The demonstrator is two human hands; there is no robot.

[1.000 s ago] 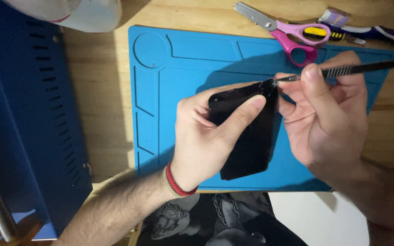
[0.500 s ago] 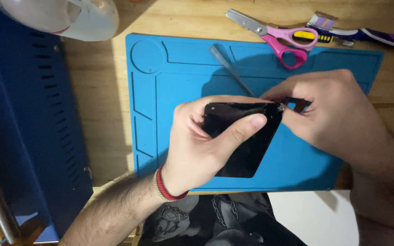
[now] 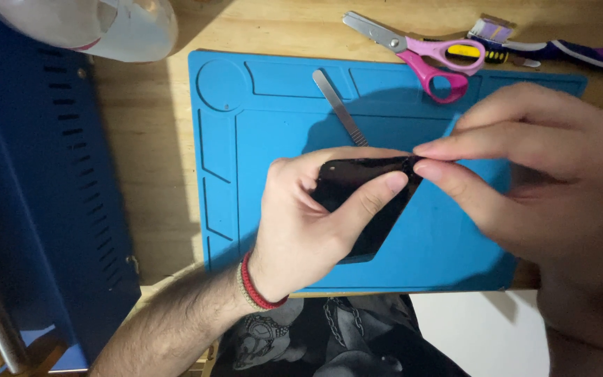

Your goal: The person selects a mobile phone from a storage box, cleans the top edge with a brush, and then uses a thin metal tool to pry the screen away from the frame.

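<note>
My left hand (image 3: pixel 315 223) grips a flat black phone-like slab (image 3: pixel 364 206) above the blue work mat (image 3: pixel 259 174), thumb across its face. My right hand (image 3: pixel 532 181) pinches the slab's upper right corner between thumb and forefinger. A slim metal spatula tool (image 3: pixel 340 108) lies on the mat behind the slab, its lower end hidden by my left hand. A red and beige band sits on my left wrist.
Pink-handled scissors (image 3: pixel 427 52) lie at the mat's far edge, with small tools (image 3: pixel 518 45) beside them on the wooden table (image 3: pixel 155 139). A blue metal case (image 3: pixel 36 195) stands at the left. A white lamp head (image 3: pixel 99 24) hangs top left.
My right hand held the metal tool against the slab a second ago. The tool now lies on the mat, and the fingers pinch the slab's corner instead.
</note>
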